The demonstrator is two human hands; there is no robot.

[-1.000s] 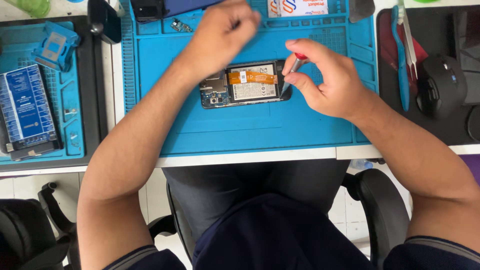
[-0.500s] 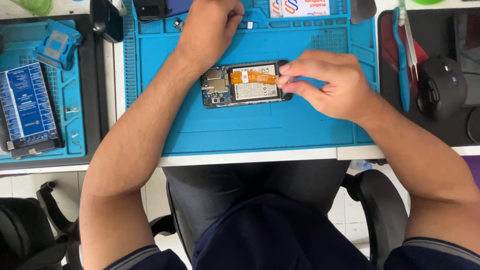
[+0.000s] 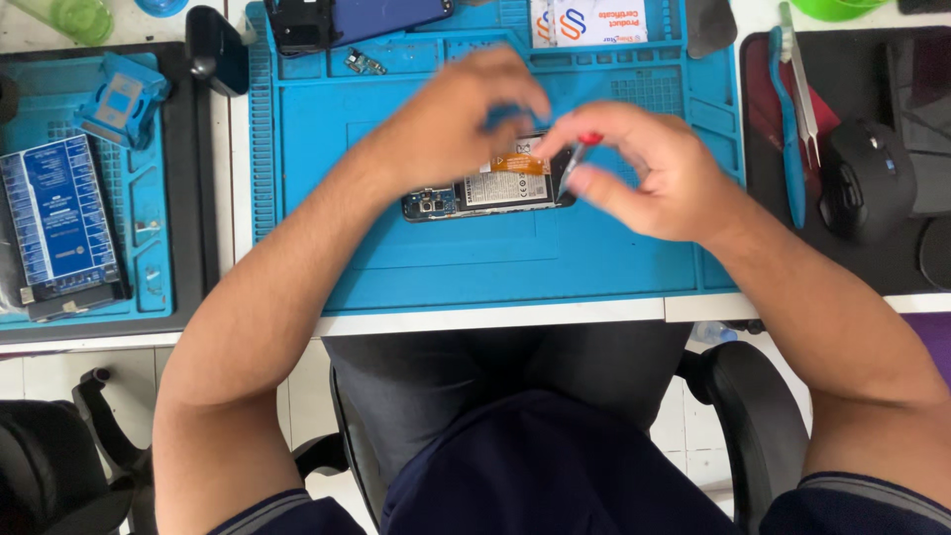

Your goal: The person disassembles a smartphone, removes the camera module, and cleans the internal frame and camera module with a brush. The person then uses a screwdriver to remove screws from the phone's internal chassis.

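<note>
An opened phone [image 3: 490,188] lies face down on the blue work mat [image 3: 446,258], its battery and an orange flex cable exposed. My right hand [image 3: 649,168] pinches a small screwdriver [image 3: 575,163] with a red top, tip pointing down at the phone's right end. My left hand [image 3: 461,114] hovers blurred above the phone's upper edge, fingers curled; whether it holds anything is unclear.
A blue screw-tray board [image 3: 54,223] and a small blue block [image 3: 119,99] sit on the left mat. Another phone [image 3: 376,15] lies at the mat's top. A blue toothbrush [image 3: 788,129], tweezers [image 3: 804,89] and a black mouse [image 3: 862,178] lie to the right.
My left hand has come back from the mat's top toward the phone. My right hand lifted slightly and raised the screwdriver upright over the phone's right end.
</note>
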